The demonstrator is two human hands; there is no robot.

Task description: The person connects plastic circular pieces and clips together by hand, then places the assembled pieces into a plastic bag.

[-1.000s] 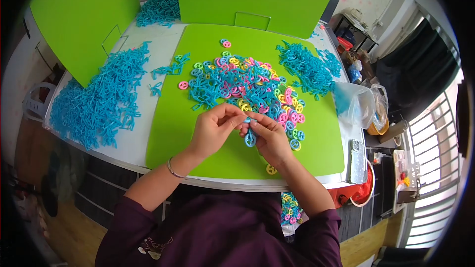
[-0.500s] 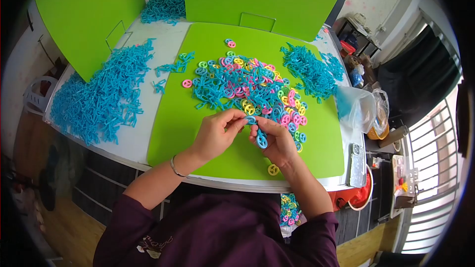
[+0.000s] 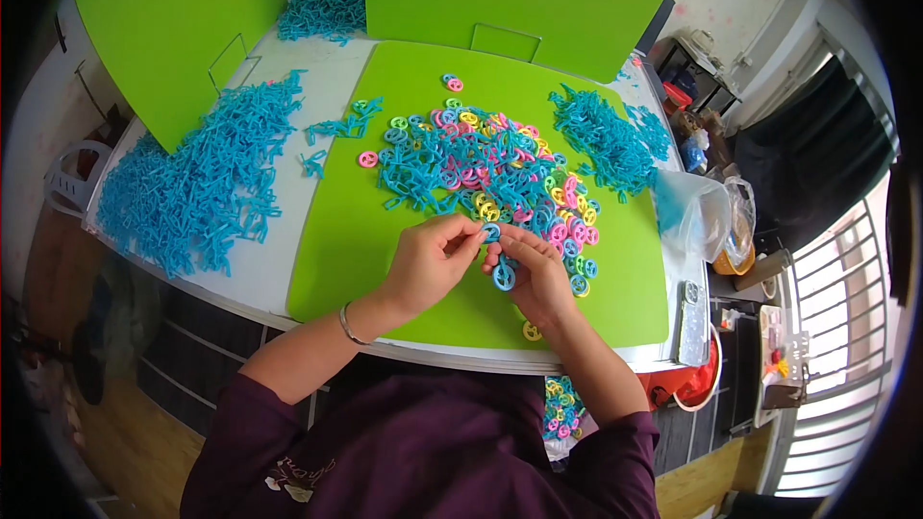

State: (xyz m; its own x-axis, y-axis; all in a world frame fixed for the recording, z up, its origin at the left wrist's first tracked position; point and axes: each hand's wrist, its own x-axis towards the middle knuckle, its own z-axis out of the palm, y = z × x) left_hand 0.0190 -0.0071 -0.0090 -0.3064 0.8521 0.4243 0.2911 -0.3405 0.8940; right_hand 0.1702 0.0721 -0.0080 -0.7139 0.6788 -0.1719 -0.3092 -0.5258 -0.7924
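Observation:
Over the near part of the green mat [image 3: 385,279], my left hand [image 3: 433,258] pinches a small blue ring [image 3: 490,233] between thumb and fingertips. My right hand [image 3: 534,272] is closed around a teal piece, and a blue wheel [image 3: 504,277] hangs from it below the fingers. Both sets of fingertips nearly meet at the ring. Just beyond them spreads a mixed pile of pink, yellow, green and blue wheels with teal pieces [image 3: 471,159]. A single yellow wheel [image 3: 532,331] lies by the mat's near edge.
Heaps of teal pieces lie at the left [image 3: 207,183], the back left [image 3: 327,8] and the right [image 3: 606,139]. Green boards [image 3: 519,0] stand behind. A phone [image 3: 691,322] and a clear plastic bag [image 3: 694,216] are at the right edge.
The blue ring has come into clearer view between my fingertips, and the hanging wheel has turned to face the camera. The whole view has shifted slightly.

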